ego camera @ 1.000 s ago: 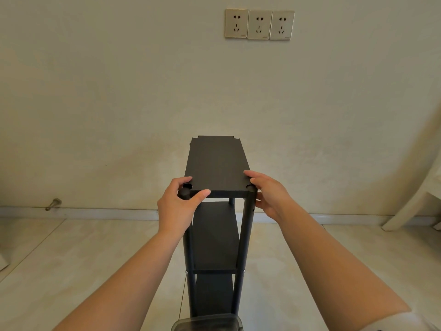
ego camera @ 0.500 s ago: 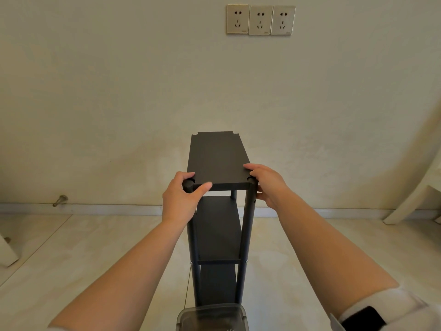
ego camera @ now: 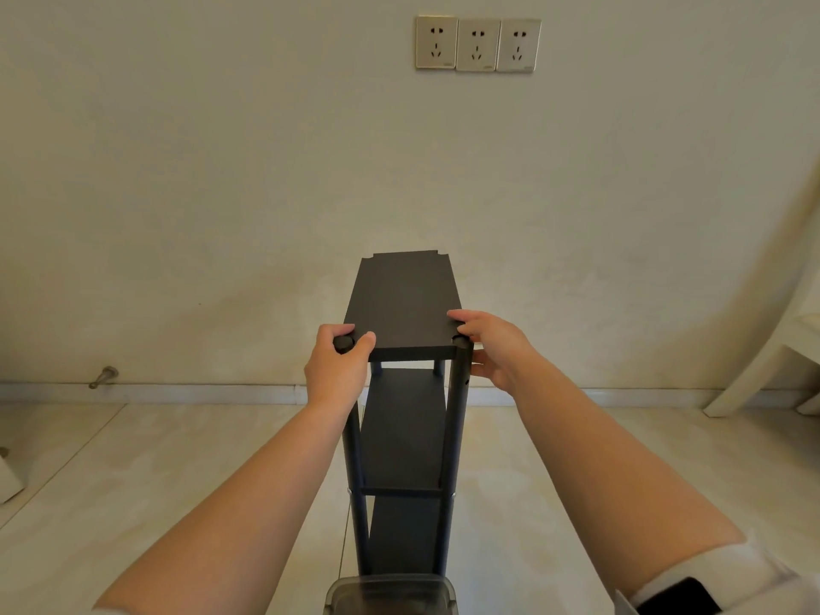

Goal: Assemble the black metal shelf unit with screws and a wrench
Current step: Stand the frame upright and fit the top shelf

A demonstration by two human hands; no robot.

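Black top panel: we seat it on the posts.
Left hand: grips near-left post top.
Right hand: fingers curled over near-right corner.
Next: likely screws, wrench.

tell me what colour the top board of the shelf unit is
Matte black, clearest in the head view: top board.

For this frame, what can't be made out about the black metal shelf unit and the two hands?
- Black metal shelf unit, head view: feet cut off by the bottom edge and clear plastic container.
- Left hand: covers the near-left post top, hiding any screw.
- Right hand: hides the near-right joint's outer side.
- No wrench in view.
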